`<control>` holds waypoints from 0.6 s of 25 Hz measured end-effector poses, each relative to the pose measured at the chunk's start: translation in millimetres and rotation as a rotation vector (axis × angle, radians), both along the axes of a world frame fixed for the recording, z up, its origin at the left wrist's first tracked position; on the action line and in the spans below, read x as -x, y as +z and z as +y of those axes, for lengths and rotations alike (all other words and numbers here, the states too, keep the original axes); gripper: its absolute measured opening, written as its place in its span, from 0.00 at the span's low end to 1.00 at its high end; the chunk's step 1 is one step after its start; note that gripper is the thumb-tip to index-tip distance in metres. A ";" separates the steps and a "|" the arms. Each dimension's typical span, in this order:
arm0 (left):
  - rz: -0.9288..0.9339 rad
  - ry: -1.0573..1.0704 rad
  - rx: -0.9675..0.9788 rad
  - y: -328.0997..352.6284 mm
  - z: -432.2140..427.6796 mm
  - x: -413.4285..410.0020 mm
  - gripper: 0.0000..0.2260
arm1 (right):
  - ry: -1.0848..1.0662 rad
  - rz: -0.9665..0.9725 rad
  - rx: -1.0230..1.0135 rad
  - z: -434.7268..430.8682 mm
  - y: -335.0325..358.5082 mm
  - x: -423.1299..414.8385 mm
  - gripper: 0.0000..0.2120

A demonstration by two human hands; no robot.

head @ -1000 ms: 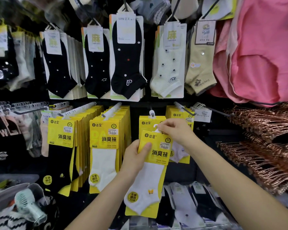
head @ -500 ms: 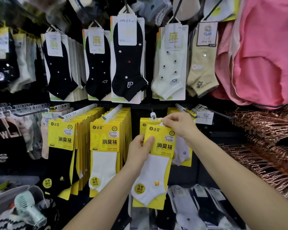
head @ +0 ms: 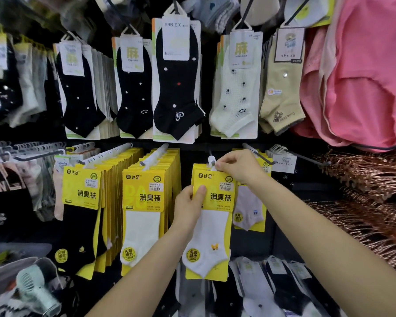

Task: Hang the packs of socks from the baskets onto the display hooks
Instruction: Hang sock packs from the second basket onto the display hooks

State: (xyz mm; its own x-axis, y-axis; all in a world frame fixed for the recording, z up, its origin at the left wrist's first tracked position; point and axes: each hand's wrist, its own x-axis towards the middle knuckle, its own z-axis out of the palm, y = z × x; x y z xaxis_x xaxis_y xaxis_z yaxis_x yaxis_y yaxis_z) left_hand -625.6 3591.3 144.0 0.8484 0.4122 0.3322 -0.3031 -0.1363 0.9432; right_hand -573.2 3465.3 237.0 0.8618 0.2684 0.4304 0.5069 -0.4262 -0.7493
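The right hand [head: 240, 167] is pinching the white hanger tab [head: 212, 166] atop the sock pack [head: 215, 202] between thumb and curled fingertips, right at the tip of the display hook [head: 211, 159]. The left hand [head: 188, 209] is pinching the card's left edge, thumb lying flat on the front and fingers tucked behind. The pack is hanging before the rack, between a full row of yellow packs [head: 146, 195] and a pale pink pack [head: 249, 209] just behind. The fingers are hiding the tab's hole, so it is possibly not threaded yet. Letting go too soon is risking a drop, and forcing it is risking a bent card. The card is looking stiff and glossy, the white sock soft and knitted, and the hook thin and rod-like.
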 end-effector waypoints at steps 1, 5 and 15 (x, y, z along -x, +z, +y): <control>-0.007 0.004 -0.002 -0.2 -0.6 0.3 0.08 | 0.007 -0.007 0.033 -0.8 2.2 -0.5 0.06; -0.031 0.021 -0.001 -1.5 -4.3 2.8 0.09 | 0.016 0.030 0.063 -2.1 3.5 -2.5 0.05; 0.019 -0.005 0.003 -4.1 2.6 6.8 0.13 | -0.013 0.069 -0.015 -1.4 -14.5 6.9 0.04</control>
